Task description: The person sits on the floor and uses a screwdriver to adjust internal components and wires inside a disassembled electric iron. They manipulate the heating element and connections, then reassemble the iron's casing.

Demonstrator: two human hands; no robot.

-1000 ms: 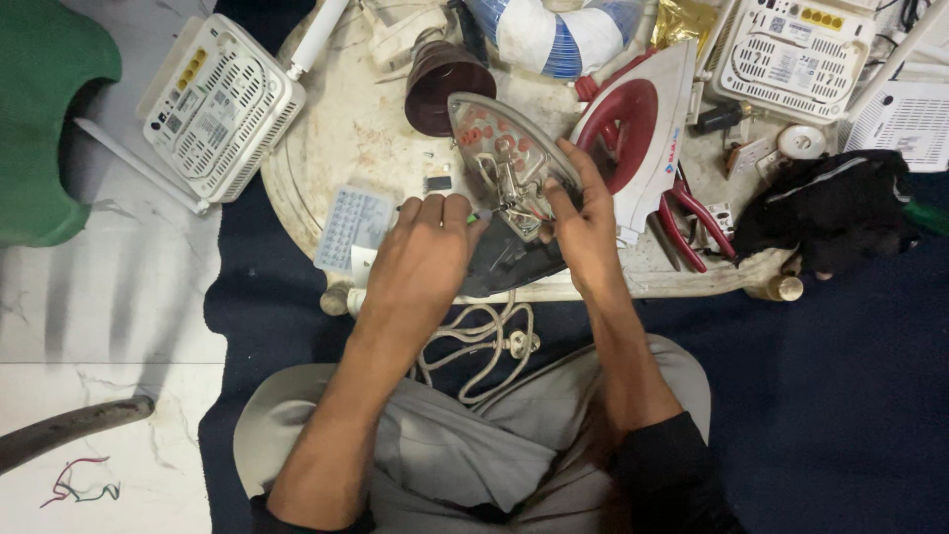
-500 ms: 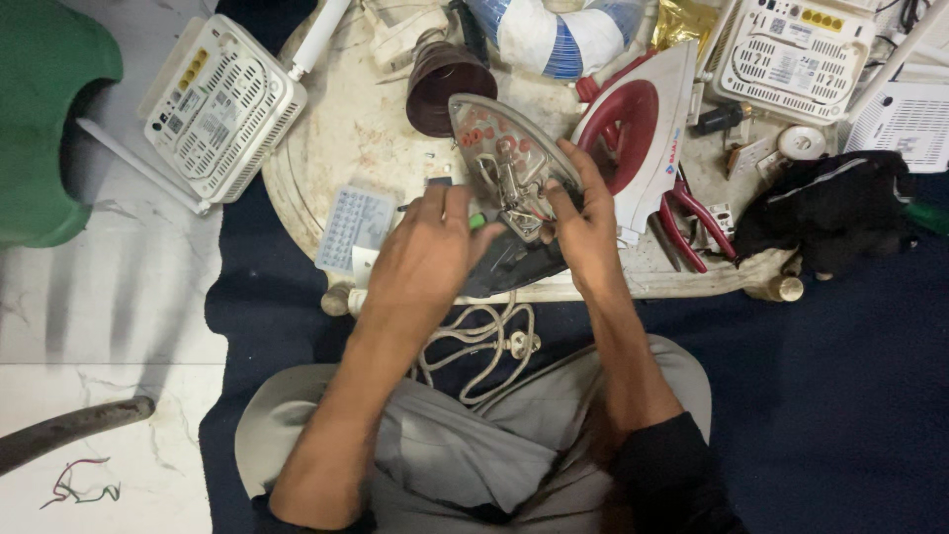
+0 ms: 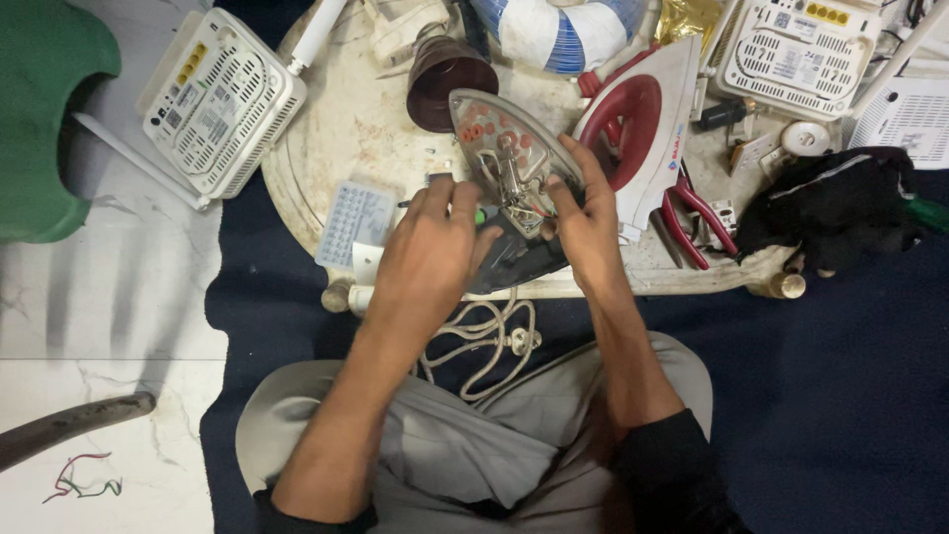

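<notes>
On a round, stained white tray-table (image 3: 336, 138) set over dark blue floor cloth, we see an opened clothes iron with bare metal soleplate and exposed wiring (image 3: 509, 168) lying at the centre. Our left hand (image 3: 427, 259) pinches a green-handled tool (image 3: 480, 216) at its rear, while our right hand (image 3: 590, 222) curls its fingers around the iron's right edge, beside the detached red-and-white iron shell (image 3: 643, 129)

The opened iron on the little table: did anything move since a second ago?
Very little. The left hand shifted slightly, so the green handle of a small screwdriver now peeks out beside its fingers at the opened iron base. The right hand stayed gripping the base's right edge. The red and white iron cover, red pliers and white routers stayed put.
</notes>
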